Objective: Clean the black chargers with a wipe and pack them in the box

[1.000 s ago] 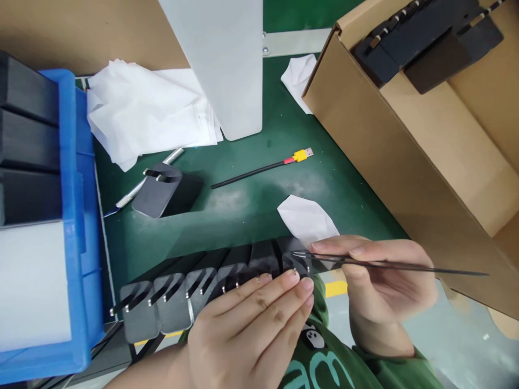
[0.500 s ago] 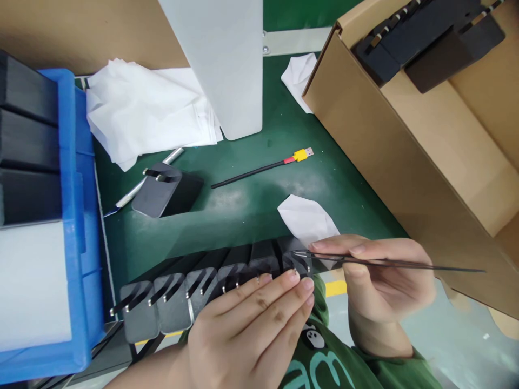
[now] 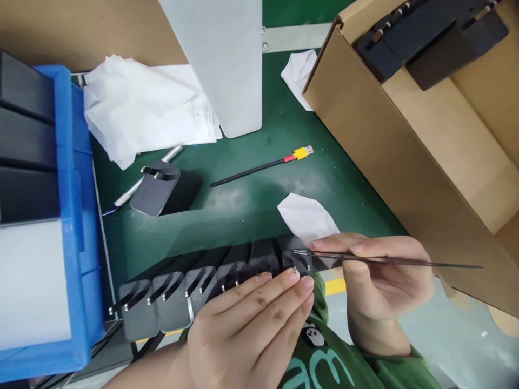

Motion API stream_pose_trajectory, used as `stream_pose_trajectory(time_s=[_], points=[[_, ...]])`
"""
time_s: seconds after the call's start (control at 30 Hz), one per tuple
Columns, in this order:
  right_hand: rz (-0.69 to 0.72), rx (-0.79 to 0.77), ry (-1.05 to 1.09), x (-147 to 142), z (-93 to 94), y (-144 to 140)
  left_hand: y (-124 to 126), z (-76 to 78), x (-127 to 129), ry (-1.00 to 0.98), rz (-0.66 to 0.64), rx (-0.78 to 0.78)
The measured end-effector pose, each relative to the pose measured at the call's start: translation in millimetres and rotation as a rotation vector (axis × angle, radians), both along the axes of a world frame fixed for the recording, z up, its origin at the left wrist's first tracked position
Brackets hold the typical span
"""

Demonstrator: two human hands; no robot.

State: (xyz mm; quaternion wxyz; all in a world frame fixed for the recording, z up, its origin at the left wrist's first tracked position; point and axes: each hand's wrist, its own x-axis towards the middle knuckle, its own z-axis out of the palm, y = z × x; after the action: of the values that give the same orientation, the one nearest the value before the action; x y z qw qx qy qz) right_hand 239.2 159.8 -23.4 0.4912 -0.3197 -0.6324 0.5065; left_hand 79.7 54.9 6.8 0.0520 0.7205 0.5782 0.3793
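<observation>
A row of black power adapters (image 3: pixel 172 302) stands side by side along the near edge of the table, their metal prongs pointing toward me. My left hand (image 3: pixel 251 324) lies with fingers stretched out flat against the prong faces at the row's right part, covering some of them. Thin dark tweezers (image 3: pixel 389 261) are pinched in my right hand (image 3: pixel 381 270). Their tips reach the front of the rightmost adapter (image 3: pixel 294 246), near its prongs; contact cannot be made out. A small white cloth (image 3: pixel 306 213) lies just behind that end of the row.
A single adapter (image 3: pixel 156 189) lies across a silver pen-like tool (image 3: pixel 172 155). A short black cable with a yellow USB plug (image 3: pixel 300 153) lies mid-table. White cloths (image 3: pixel 141 108) are piled at the back. A blue bin (image 3: pixel 77 216) holds adapters at left; a cardboard box (image 3: pixel 373 129) with adapters stands at right.
The view has shifted very slightly. Both hands, the tweezers and the adapters keep practically the same places.
</observation>
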Motion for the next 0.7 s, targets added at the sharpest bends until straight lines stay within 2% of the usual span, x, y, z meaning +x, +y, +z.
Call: stream_pose_trajectory(time_s=[0.53,0.63,0.7], points=[[-0.017,0.020,-0.036,-1,0.5,1,0,0.5,-2,0.002,-0.021,-0.009],[-0.067,0.022,-0.025,-3,4.5,3,1,2.2,-1,-0.010,-0.010,-0.022],[-0.151,0.036,0.006,-5,10.5,7,2,3.0,-1,-0.015,0.000,-0.027]])
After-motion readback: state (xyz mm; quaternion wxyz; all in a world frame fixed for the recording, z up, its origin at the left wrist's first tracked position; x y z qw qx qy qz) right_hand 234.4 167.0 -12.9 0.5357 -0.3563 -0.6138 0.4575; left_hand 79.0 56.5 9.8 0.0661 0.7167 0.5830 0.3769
